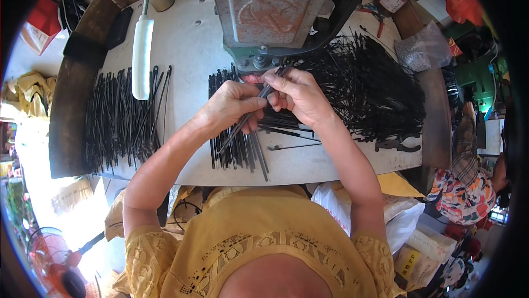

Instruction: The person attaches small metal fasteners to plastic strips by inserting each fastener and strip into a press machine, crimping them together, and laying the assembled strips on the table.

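Observation:
Both my hands meet in front of the press (273,8), just below its green base. My left hand (230,105) pinches a few thin dark strips (233,132), which slant from lower left to upper right. My right hand (300,97) grips the same strips near their upper end, thumb on top. Under my left hand lies a row of black strips (216,154), side by side and pointing toward me. To the right spreads a large tangled heap of black strips (369,86). How many strips my fingers hold I cannot tell.
Another pile of black strips (118,119) lies at the left, beside a white lamp (142,58) on a flexible neck. Pliers (398,145) rest near the right front edge. A clear bag of small parts (423,47) stands far right. Brown side boards (74,113) border the table.

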{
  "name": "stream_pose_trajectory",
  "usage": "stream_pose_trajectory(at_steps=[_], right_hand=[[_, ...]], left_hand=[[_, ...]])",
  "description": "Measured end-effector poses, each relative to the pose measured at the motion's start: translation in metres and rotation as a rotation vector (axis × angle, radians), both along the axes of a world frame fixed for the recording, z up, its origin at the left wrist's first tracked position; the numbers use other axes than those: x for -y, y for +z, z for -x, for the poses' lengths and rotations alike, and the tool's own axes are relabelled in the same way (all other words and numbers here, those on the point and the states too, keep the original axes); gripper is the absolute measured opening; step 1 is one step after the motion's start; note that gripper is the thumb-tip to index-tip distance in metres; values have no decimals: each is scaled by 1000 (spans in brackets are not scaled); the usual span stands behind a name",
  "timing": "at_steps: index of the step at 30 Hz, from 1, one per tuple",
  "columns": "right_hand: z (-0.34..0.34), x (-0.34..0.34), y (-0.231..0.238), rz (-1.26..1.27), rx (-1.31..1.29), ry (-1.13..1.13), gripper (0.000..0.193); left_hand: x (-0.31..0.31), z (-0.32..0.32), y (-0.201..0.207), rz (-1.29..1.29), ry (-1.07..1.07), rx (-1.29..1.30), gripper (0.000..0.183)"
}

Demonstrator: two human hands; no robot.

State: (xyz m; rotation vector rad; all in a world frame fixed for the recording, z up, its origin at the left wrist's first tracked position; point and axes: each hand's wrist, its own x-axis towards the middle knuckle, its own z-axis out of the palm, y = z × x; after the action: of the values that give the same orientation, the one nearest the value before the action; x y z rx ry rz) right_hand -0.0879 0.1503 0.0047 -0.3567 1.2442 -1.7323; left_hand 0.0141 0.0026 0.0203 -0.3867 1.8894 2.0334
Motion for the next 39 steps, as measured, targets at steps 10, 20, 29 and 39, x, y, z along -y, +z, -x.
stream_pose_trajectory(at_steps=[10,20,29,39], right_hand=[[37,1,-19,153,115,-347,20],[25,7,-12,177,145,-395,16],[19,10,-16,246,194,-481,16],[17,14,-13,259,201,-514,19]], left_hand=[[-24,-10,4,597,330,-620,26],[11,32,-23,-544,665,-135,16],[11,36,-26,-531,689,-137,15],[6,37,-25,-482,707,-130,19]])
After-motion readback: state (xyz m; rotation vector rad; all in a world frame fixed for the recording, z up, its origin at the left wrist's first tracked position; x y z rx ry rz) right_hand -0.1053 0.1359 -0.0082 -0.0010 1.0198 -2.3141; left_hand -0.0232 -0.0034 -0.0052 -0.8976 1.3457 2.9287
